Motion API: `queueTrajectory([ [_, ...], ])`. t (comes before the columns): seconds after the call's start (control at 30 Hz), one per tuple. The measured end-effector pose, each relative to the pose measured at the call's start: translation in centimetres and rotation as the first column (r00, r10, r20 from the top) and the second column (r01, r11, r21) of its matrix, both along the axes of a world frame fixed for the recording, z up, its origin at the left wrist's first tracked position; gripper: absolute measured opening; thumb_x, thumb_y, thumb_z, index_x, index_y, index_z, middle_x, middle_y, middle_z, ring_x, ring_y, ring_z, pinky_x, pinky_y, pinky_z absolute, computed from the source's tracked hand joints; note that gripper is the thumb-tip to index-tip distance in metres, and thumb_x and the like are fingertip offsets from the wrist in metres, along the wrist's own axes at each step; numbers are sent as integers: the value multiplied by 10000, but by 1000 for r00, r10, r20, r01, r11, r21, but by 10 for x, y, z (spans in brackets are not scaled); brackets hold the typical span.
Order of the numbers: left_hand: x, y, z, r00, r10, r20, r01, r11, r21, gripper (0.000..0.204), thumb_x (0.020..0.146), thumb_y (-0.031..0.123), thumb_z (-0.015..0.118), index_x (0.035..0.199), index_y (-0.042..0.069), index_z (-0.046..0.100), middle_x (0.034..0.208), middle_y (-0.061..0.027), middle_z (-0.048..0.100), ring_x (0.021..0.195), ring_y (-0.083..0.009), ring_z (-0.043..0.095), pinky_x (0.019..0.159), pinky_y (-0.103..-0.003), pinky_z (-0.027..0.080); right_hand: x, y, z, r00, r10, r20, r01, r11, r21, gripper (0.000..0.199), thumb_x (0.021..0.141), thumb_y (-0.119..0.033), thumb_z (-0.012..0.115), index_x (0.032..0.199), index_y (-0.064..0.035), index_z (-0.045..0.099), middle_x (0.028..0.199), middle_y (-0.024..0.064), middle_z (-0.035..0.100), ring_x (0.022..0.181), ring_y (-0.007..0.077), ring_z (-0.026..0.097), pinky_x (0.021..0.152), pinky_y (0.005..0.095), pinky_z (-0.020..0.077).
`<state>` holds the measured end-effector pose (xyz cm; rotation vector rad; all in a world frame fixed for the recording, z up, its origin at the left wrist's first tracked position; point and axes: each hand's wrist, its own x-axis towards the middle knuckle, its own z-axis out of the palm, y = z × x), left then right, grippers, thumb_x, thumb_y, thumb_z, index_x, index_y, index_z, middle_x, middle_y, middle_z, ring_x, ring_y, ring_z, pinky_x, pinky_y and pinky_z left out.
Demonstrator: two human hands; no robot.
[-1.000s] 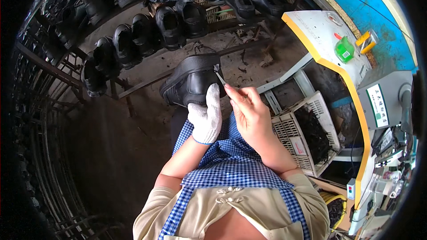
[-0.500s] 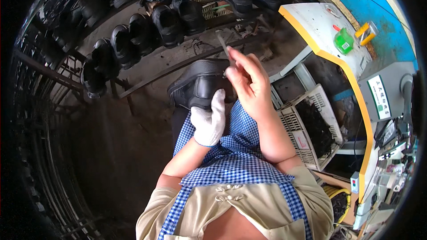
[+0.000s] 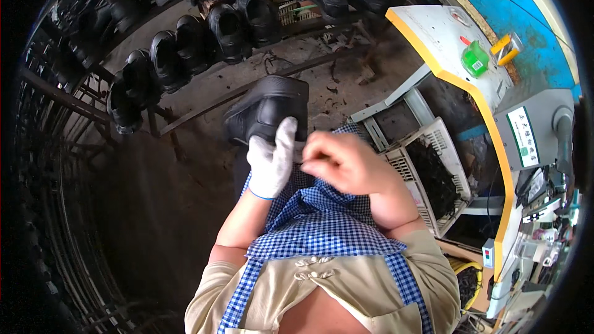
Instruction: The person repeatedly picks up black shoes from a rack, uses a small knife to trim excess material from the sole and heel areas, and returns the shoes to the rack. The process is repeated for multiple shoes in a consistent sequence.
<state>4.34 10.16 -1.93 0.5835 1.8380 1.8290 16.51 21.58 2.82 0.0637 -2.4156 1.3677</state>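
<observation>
A black shoe is held over my lap, with its toe tilted up and its side toward me. My left hand, in a white knit glove with a blue cuff edge, is closed on the shoe's near part, thumb pressed against the black upper. Just right of the glove is my bare right hand, its fingers curled and slightly blurred. A thin grey blade-like tool is in its grip, mostly hidden by the fingers and the glove. My lap is covered by a blue checked apron.
Black shoes stand in rows on a metal rack ahead. To the right is a white worktable with a yellow edge, bearing a green container and a grey machine. Beneath it sits a white plastic crate of black scraps.
My right hand has come down from above the shoe to beside the glove, and the raised grey tool has dropped from sight. The shoe and left hand have shifted slightly left.
</observation>
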Motion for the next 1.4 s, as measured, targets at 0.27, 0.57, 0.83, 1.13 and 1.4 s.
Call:
queueTrajectory([
  [0.27,-16,-12,-4,922,-378,84,330,881,339,361,960,226,652,1234,-5,620,1088,-66,680,1006,-168,620,909,-310,486,115,111,-82,210,-974,86,647,204,735,376,863,-289,754,1108,-49,600,748,135,648,711,235,669,693,361,519],
  [0.57,14,0,-33,184,-445,-877,485,817,-313,324,865,276,686,1087,40,707,932,-136,698,791,-274,686,699,-366,562,67,43,-121,957,-125,262,283,595,-752,821,766,-327,858,1406,5,465,1053,48,663,781,118,617,645,256,516],
  [0.83,1,-39,20,230,-675,-702,653,641,-403,364,880,313,694,1080,9,674,933,-149,663,834,-303,675,736,-383,558,39,10,-151,995,-22,100,102,139,-985,805,881,-460,670,1478,2,391,1452,197,492,1342,320,492,1114,469,420],
  [1.13,-54,-42,10,991,-131,-23,129,906,402,959,789,122,829,1540,1,245,1452,-176,454,1327,-275,480,1123,-392,382,28,16,-172,995,11,98,97,-316,-944,630,961,-486,531,1374,-10,512,1190,261,612,822,272,550,691,339,441],
  [1.4,-74,-21,-6,995,-81,55,45,878,477,910,788,115,800,1523,16,275,1372,-153,517,1274,-254,514,1107,-378,403,67,56,-221,927,-170,336,366,204,-908,705,968,-616,419,1202,29,582,894,229,682,357,98,378,343,198,257],
])
